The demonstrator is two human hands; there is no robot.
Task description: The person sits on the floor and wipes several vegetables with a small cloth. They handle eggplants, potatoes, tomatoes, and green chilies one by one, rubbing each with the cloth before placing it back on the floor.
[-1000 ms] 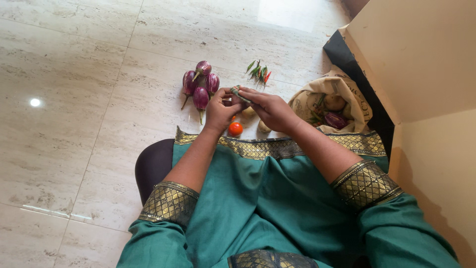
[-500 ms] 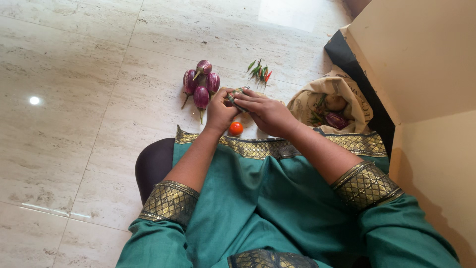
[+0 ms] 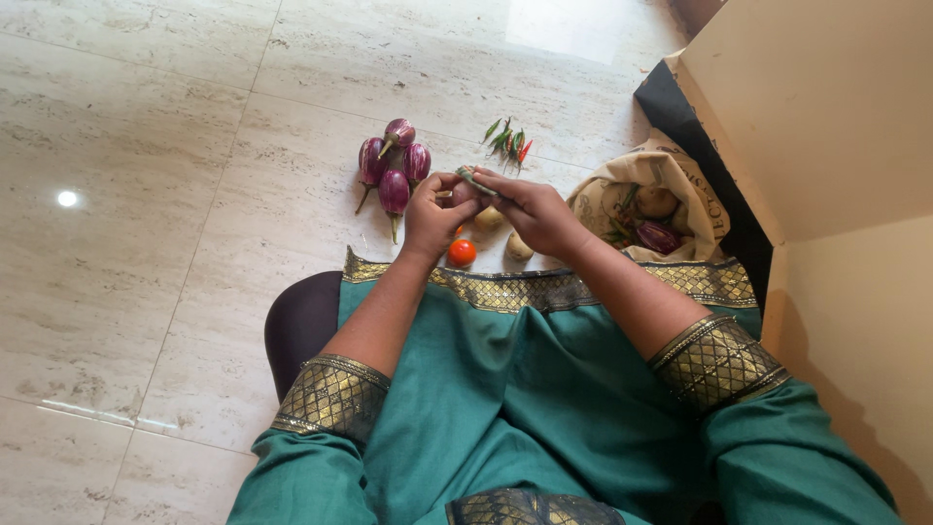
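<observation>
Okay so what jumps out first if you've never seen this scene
Both hands meet mid-frame: the left hand and right hand pinch a small green vegetable. Just beyond, on the pale floor tiles, lie purple eggplants and a chili pile, with a red tomato below the hands.

We look down on a polished cream marble tile floor w/ thin grout lines; lamp glare spot at left, daylight patch at top. Beige wall at right, dark skirting below.

Four purple eggplants, two potatoes, one tomato, one bag.
</observation>
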